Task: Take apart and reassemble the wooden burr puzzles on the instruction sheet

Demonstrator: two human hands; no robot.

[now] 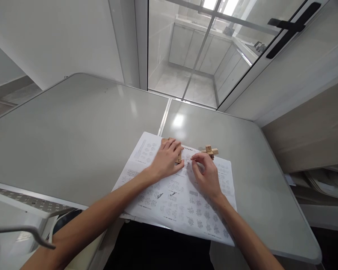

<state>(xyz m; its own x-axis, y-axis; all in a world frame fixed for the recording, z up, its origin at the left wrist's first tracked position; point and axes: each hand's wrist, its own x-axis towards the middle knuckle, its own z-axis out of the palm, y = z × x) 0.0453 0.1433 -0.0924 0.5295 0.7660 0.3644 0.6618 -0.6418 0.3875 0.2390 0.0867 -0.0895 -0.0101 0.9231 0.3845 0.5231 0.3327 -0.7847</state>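
Note:
A printed paper sheet [183,210] covered with small line diagrams lies on the table in front of me. My left hand [169,155] rests over light wooden blocks [179,157], its fingers curled around them and its thumb along the near side. Dark marks show on the blocks, and the hand hides much of them. Just to the right, my right hand [204,170] has thumb and forefinger brought together close above the sheet; what is between the tips is too small to tell. Beyond its knuckles stands a cross-shaped assembly of wooden pieces [209,150], partly hidden.
The grey table [87,131] has a metal seam [165,116] running across it. A glass door [191,48] with a black handle [293,28] borders the far edge. At lower left, a grey curved bar [22,229] stands near my left forearm.

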